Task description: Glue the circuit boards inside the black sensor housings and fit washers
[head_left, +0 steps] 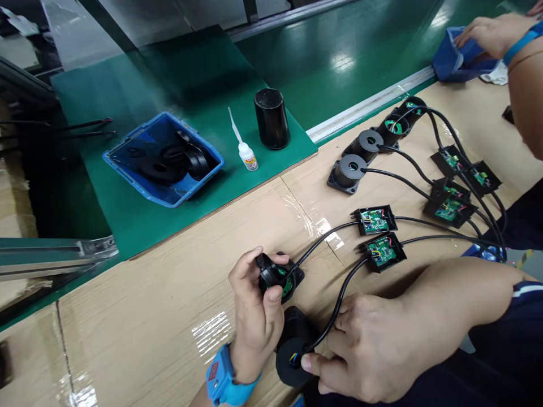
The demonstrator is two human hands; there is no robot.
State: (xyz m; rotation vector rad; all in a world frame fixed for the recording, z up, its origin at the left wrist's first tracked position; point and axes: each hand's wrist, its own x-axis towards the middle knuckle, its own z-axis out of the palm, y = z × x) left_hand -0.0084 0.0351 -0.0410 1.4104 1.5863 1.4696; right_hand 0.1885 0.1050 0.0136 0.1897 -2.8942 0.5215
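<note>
Left hand (255, 311): grasped a black cap (268, 273) at an open housing (298, 277), nearer than the white bottle (247, 155).
Right hand (369, 347): grasped a capped housing (287, 368), also nearer than the bottle.
Black cylinder (272, 120): stood right of the bottle.
Blue bin (185, 192): sat left of it.

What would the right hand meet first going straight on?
The right hand would meet the black cylindrical housing first; its fingers seem to touch it already, though depth is unclear.

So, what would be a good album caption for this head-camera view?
Left hand holds a round black cap, right hand on a black cylindrical housing, green circuit boards nearby.
</note>
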